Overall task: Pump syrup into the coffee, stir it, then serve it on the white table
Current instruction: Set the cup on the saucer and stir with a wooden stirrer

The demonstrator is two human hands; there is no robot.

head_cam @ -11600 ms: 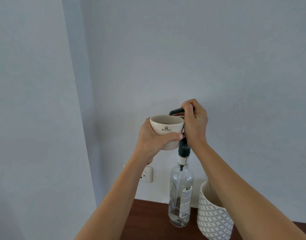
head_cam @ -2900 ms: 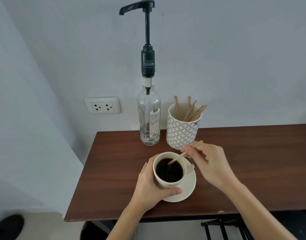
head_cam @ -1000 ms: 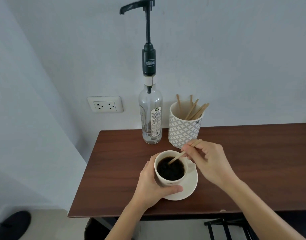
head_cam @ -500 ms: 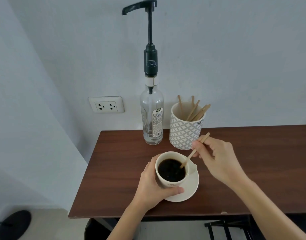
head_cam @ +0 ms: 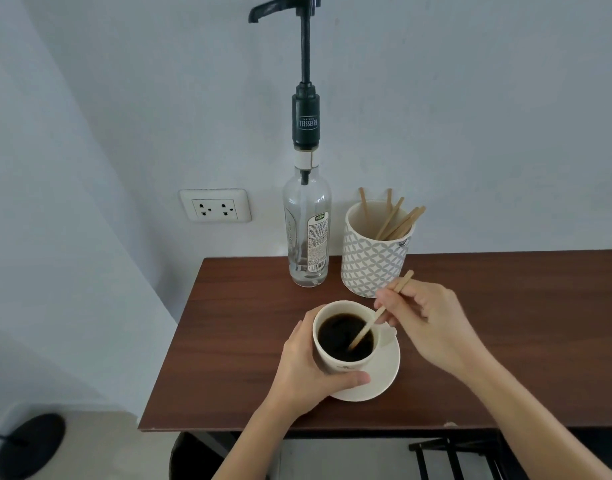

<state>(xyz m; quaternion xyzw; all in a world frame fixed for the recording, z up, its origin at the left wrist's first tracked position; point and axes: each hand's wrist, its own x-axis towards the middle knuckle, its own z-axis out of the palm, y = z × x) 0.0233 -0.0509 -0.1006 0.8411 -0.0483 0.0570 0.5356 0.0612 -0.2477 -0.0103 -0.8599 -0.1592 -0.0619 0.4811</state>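
A cream cup (head_cam: 344, 365) full of black coffee stands on a cream saucer (head_cam: 380, 379) on the dark wooden table (head_cam: 249, 341). My left hand (head_cam: 308, 368) wraps around the cup's left and front side. My right hand (head_cam: 426, 320) pinches a wooden stir stick (head_cam: 367, 329) whose lower end dips into the coffee. Behind the cup stands a clear syrup bottle (head_cam: 306, 230) with a tall black pump, its spout pointing left near the top edge of the view.
A patterned white holder (head_cam: 374, 261) with several more wooden sticks stands right of the bottle. A wall socket (head_cam: 214, 205) sits left of it. A round black base (head_cam: 27, 445) lies on the floor at lower left. A black frame (head_cam: 450, 455) shows under the table.
The stick's tip has swept from the cup's right side toward its middle as my right hand shifts slightly. My left hand keeps holding the cup on the saucer.
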